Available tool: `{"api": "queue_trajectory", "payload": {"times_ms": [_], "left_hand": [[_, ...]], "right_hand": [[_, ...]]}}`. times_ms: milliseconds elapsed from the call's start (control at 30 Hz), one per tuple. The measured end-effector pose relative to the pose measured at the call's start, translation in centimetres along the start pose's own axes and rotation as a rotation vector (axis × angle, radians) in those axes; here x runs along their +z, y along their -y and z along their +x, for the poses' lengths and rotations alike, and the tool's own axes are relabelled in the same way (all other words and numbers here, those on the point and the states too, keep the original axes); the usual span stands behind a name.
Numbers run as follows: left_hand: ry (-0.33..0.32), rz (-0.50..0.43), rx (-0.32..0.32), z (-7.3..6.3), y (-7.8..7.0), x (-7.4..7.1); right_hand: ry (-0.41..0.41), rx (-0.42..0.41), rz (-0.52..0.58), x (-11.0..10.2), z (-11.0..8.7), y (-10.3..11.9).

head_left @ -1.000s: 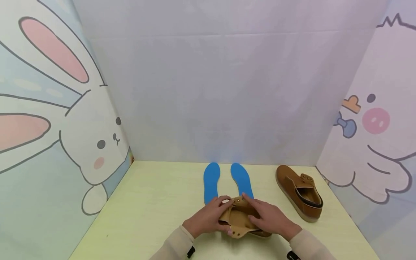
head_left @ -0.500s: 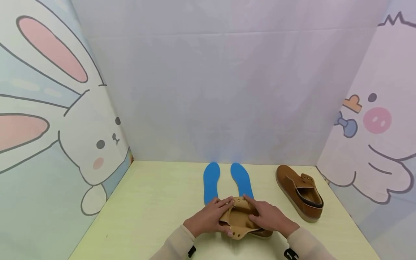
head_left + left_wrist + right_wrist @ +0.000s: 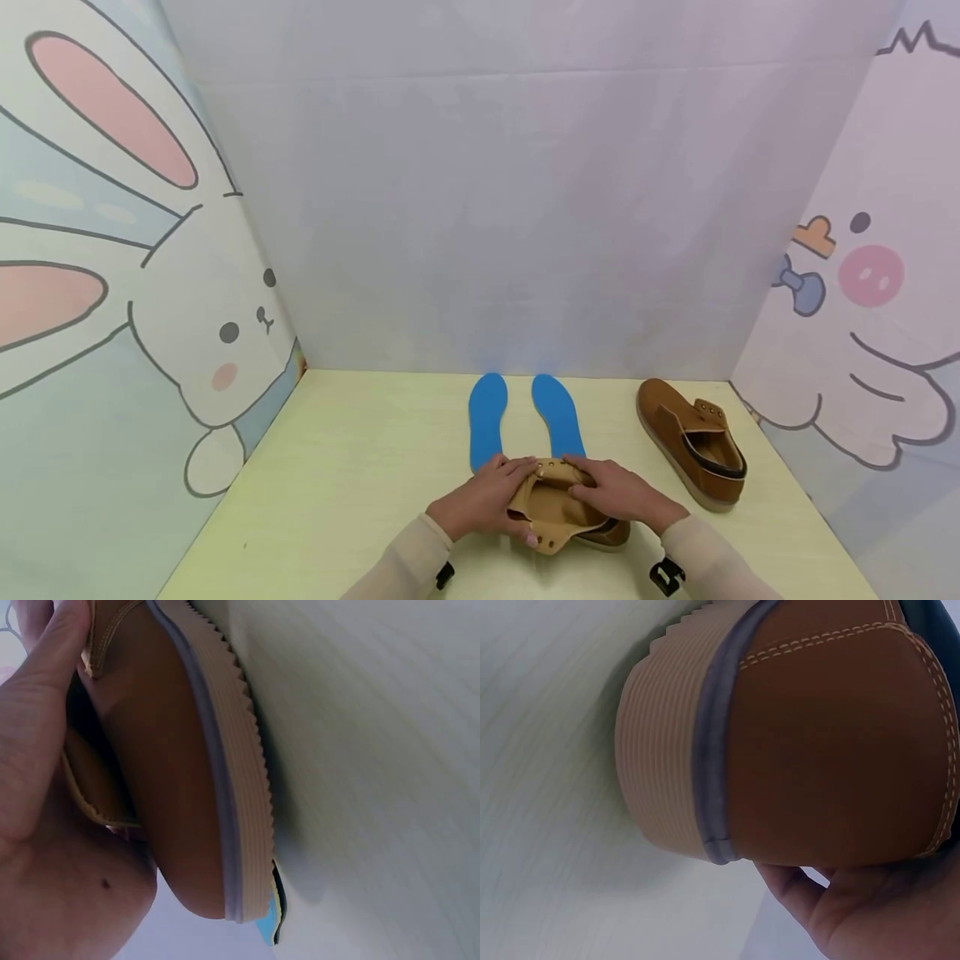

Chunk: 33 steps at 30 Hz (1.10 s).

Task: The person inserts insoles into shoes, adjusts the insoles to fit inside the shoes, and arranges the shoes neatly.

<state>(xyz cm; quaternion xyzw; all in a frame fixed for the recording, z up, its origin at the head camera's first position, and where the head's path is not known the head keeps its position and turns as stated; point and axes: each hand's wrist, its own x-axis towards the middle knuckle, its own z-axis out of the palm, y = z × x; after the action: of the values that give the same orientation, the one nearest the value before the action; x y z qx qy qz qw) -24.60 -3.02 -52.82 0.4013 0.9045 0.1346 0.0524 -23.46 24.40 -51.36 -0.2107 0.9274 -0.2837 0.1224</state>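
Note:
A brown shoe [image 3: 558, 512], its tan lining showing, sits near the front middle of the table with its eyelet flaps spread apart. My left hand [image 3: 483, 500] holds it at the toe end, thumb on the near flap and fingers on the far one. At the heel end my right hand [image 3: 618, 496] grips the far side, with the thumb at the inside of the opening. In the left wrist view the ridged tan sole [image 3: 236, 772] lies close along the table. Stitched leather at the heel [image 3: 832, 750] fills much of the right wrist view, with fingers behind it.
Two blue insoles [image 3: 487, 417] lie behind the held shoe, their near ends hidden by the hands and shoe. A matching brown shoe [image 3: 690, 442] stands upright at the right. A pale curtain [image 3: 517, 225] closes off the back, with cartoon-printed walls on both sides.
The right thumb has shifted slightly up and left along the opening, and the right fingers have settled further over the far side. The left hand keeps its hold; the shoe has barely moved.

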Motion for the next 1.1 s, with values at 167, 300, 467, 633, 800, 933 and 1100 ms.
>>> {"api": "queue_trajectory", "payload": {"times_ms": [167, 300, 467, 633, 800, 933, 1100], "left_hand": [[0.003, 0.015, 0.011, 0.0, 0.1, -0.1], [0.005, -0.001, 0.013, 0.1, 0.1, -0.3], [0.008, -0.023, 0.018, 0.2, 0.1, -0.3], [0.002, -0.017, 0.027, 0.3, 0.1, -0.3], [0.008, 0.005, 0.028, 0.4, 0.0, -0.6], [0.026, 0.021, 0.016, 0.4, -0.2, -0.7], [0.036, 0.028, 0.009, 0.3, -0.3, -0.8]], "right_hand": [[0.009, -0.035, 0.008, -0.2, 0.3, -0.2], [0.015, -0.038, 0.008, -0.5, 0.6, -0.1], [0.051, -0.037, 0.042, -1.4, 1.1, 0.4], [0.091, -0.067, 0.017, -3.1, 2.2, 0.8], [0.092, -0.106, -0.006, -4.6, 4.0, 0.7], [0.086, -0.127, -0.029, -4.9, 5.4, 0.1], [0.104, -0.102, -0.072, -4.1, 7.0, -1.0]]}}
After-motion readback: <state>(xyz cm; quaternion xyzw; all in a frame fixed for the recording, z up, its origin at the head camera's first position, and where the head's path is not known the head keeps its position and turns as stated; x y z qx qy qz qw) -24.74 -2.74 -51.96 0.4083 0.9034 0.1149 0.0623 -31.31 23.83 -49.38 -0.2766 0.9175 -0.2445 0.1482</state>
